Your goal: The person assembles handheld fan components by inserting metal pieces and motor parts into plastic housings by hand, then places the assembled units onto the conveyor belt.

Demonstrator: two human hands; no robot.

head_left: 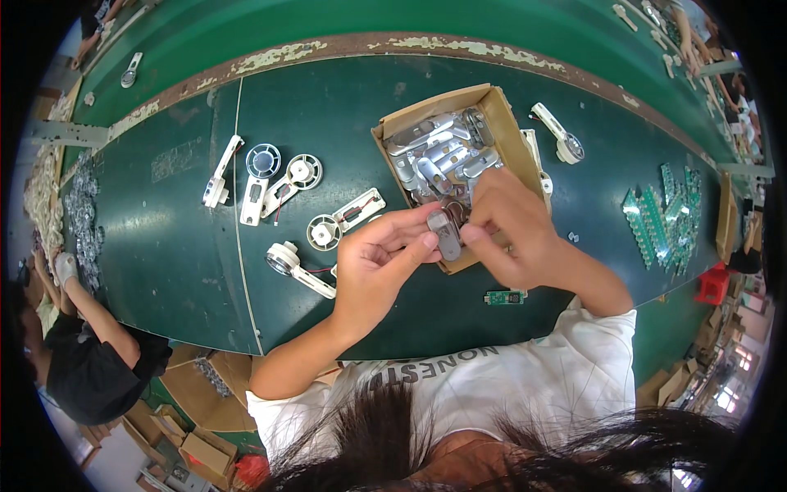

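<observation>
My left hand (373, 261) is closed, its thumb and fingers pinching a small silver-grey oblong casing (445, 238) with rounded ends. At the casing's right side, my right hand (516, 230) has its fingers drawn together, thumb close to the casing's edge. Whatever those right fingers hold is hidden. Just beyond both hands, an open cardboard box (510, 123) carries a heap of shiny silver oblong casings (447, 156). A small green circuit board (505, 298) lies on the table below my right wrist.
Several white handheld fan parts (326, 231) with round heads lie left of the box; another fan part (561, 135) is right of it. Green circuit board strips (662, 217) are piled at the right. A co-worker's arm (98, 312) reaches the table's left end. A raised ledge (352, 51) borders the far side.
</observation>
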